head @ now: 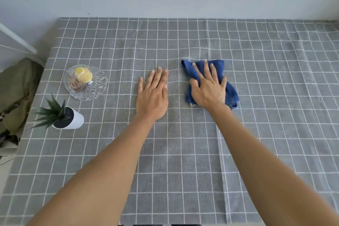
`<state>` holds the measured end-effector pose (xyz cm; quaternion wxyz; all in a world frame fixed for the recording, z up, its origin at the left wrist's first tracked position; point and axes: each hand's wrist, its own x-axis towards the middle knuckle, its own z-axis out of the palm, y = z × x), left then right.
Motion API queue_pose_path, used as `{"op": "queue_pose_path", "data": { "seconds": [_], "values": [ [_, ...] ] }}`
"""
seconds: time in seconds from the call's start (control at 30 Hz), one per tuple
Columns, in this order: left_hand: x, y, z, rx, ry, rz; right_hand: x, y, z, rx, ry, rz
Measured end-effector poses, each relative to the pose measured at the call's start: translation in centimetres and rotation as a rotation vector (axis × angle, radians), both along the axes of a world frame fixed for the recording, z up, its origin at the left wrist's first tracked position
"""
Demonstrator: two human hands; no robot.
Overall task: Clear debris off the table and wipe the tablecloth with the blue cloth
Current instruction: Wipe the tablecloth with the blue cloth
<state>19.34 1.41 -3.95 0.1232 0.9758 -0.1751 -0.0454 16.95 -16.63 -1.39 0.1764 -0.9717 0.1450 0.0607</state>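
A crumpled blue cloth [231, 92] lies on the grey checked tablecloth [275, 97], a little right of the table's middle. My right hand [208, 88] presses flat on top of it, fingers spread and pointing away from me, so much of the cloth is hidden under the palm. My left hand [153, 93] rests flat on the bare tablecloth just left of the cloth, fingers together and holding nothing. No loose debris shows on the tablecloth.
A glass dish [97, 89] with a yellow cupcake and a brown wrapper stands at the left. Nearer me, a small spiky plant in a white pot [73, 120] sits by the left edge. Olive fabric [14, 93] lies beyond that edge. The wall runs behind.
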Motion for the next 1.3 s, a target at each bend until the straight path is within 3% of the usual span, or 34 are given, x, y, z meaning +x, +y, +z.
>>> {"op": "queue_pose_path", "data": {
  "seconds": [0.23,0.6,0.83,1.07,1.3],
  "values": [
    [0.2,0.1,0.2,0.001,0.037,-0.018,-0.7,-1.0,-0.2,-0.021,0.003,-0.166],
    [0.5,7.7,0.2,0.057,0.044,0.054,-4.2,5.9,-0.1,0.006,-0.052,0.104],
    [0.3,7.7,0.1,0.041,0.005,0.064,-3.5,3.7,-0.4,-0.003,-0.035,-0.244],
    [0.3,7.6,0.0,0.045,-0.006,0.076,-4.3,7.1,-0.4,0.012,-0.043,-0.044],
    [0.3,7.7,-0.2,0.042,-0.018,0.068,-4.0,4.3,-0.3,-0.011,-0.01,-0.215]
  ]
}}
